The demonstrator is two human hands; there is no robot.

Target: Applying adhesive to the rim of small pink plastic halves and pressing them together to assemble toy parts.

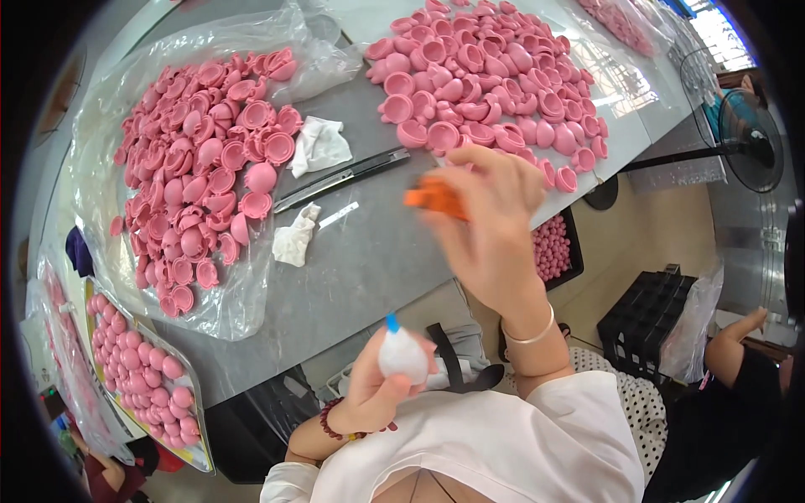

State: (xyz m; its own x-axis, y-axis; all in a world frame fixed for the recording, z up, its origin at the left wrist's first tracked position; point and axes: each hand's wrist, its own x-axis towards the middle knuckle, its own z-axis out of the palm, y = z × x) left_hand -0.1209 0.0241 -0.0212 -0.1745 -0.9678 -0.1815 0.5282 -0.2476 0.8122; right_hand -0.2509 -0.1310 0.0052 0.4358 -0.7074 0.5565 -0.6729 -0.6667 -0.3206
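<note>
Both hands hold small things above the grey desk (369, 251).
Left hand (387, 381) fingers are closed around a white ball (402, 356); right hand (490, 222) fingers are closed on a blurred orange tool (432, 198).

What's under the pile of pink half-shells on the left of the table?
The left pile of pink half-shells lies on a clear plastic bag spread over the grey table. The bag's edges show all around the pile; anything beneath the shells themselves is covered.

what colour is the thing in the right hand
Orange; the blurred object in the right hand shows best in the head view.
</note>
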